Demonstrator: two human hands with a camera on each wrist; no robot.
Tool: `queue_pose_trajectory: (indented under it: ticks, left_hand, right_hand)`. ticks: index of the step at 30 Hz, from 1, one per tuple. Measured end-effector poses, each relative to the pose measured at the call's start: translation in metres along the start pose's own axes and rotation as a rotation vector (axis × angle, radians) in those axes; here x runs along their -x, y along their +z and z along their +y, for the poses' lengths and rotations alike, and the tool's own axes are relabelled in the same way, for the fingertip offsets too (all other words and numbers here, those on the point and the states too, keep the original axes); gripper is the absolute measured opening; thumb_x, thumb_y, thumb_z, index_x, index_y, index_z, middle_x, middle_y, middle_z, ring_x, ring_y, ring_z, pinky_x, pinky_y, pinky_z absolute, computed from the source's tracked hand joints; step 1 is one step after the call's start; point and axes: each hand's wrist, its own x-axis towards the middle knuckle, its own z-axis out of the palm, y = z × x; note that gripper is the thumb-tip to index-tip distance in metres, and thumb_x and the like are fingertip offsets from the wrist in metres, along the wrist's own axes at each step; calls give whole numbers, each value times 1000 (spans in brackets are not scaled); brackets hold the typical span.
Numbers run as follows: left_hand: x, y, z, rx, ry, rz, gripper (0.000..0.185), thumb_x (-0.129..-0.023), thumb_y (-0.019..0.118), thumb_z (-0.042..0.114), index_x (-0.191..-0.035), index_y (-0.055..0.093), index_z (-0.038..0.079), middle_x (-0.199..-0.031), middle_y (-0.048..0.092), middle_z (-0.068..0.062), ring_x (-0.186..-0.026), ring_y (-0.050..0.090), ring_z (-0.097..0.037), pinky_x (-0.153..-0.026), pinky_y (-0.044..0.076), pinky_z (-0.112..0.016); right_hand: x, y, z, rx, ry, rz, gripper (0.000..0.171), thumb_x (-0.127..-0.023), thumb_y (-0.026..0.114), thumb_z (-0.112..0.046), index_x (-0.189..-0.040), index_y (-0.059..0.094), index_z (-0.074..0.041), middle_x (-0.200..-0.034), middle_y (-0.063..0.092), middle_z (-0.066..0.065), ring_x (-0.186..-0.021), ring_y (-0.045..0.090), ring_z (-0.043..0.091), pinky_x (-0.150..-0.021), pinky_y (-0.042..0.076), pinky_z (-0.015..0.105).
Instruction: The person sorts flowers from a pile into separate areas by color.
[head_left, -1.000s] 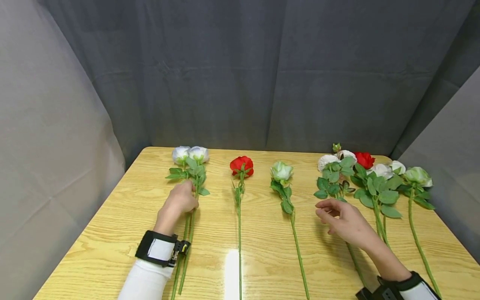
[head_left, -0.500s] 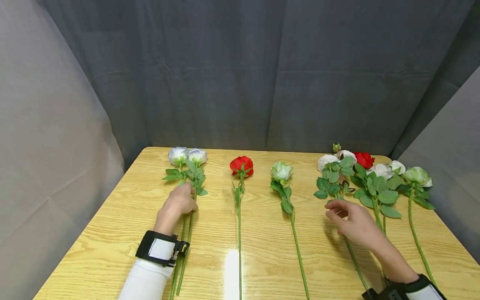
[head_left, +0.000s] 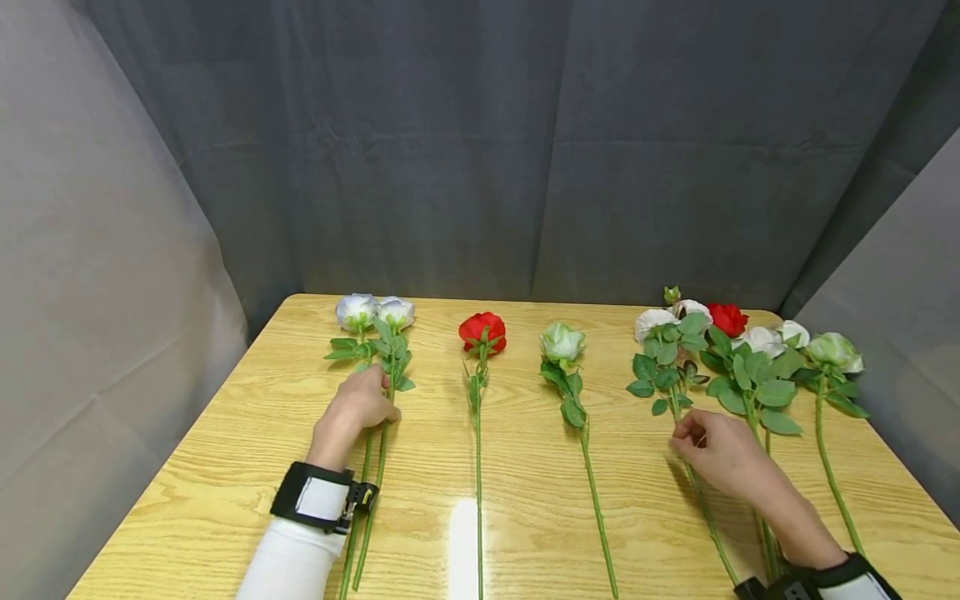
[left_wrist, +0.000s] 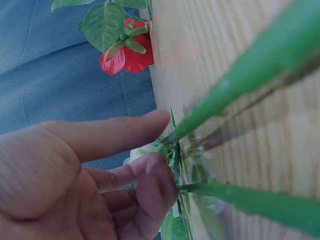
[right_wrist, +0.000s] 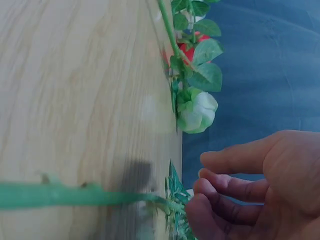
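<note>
left hand [head_left: 358, 408] is curling fingers round the paired white roses' stems [head_left: 377, 454] near the table's left edge [head_left: 187, 450] | right hand [head_left: 716, 454] is pinching a white rose stem [head_left: 705, 508] beside the crowded bunch [head_left: 738, 358] | red rose [head_left: 482, 332] and green rose [head_left: 562, 342] are lying apart between them

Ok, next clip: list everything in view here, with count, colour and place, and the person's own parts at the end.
Table: one, light wood grain, fills the lower frame.
Backdrop cloth: grey, behind and at both sides.
Pale white roses: two, far left, stems side by side.
Red rose: one, left of centre.
Greenish-white rose: one, centre.
Mixed rose pile: several white, one red, one greenish-white, far right; exact count unclear.
Wrist straps: two, black with white panels.
Left hand: on the two pale roses' stems.
Right hand: fingers at a stem in the pile.
</note>
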Motion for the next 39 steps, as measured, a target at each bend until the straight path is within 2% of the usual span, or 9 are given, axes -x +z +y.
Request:
queue_pose_trajectory:
  ticks: [6,16,22,31,34,39]
  left_hand:
    - [-2,1,0,4,-3,1,46,-84,84,15,-117,57,-3,-104,60,-17,-88,56,-32,-74,49,-42]
    - [-3,0,1,1,4,22,42,-87,83,18,-113,57,-2,-98,59,-15,-85,55,-31,-71,47,-41]
    - [-3,2,1,-6,7,40,37,-88,82,20,-110,60,-1,-96,61,-13,-81,56,-29,-68,47,-39]
    - [-2,2,2,3,11,53,33,-88,82,21,-105,63,0,-94,61,-12,-79,57,-28,-66,48,-39]
    - [-2,2,2,3,14,55,32,-88,82,21,-104,63,0,-93,61,-12,-79,57,-28,-66,47,-39]
    - [-2,2,1,1,18,56,31,-89,82,21,-103,63,1,-93,62,-12,-79,58,-29,-66,48,-40]
  right_hand:
    - [2,-7,7,44,45,-22,12,-98,66,-12,-93,62,-2,-77,56,3,-62,47,19,-55,39,35]
    - [4,-20,25,101,147,-93,19,-101,63,-18,-91,59,-3,-72,53,4,-61,48,20,-55,38,35]
    - [6,-26,36,156,193,-105,21,-100,62,-16,-82,57,-6,-67,50,4,-58,48,20,-53,38,35]
    - [9,-34,46,233,266,-116,25,-98,61,-13,-76,49,-9,-67,43,6,-58,44,22,-54,36,38]
    - [9,-35,50,244,284,-139,25,-97,62,-12,-76,51,-7,-68,44,8,-60,46,23,-56,38,39]
    - [7,-35,58,252,312,-172,17,-97,64,-10,-84,59,-1,-72,50,11,-64,52,26,-57,41,41]
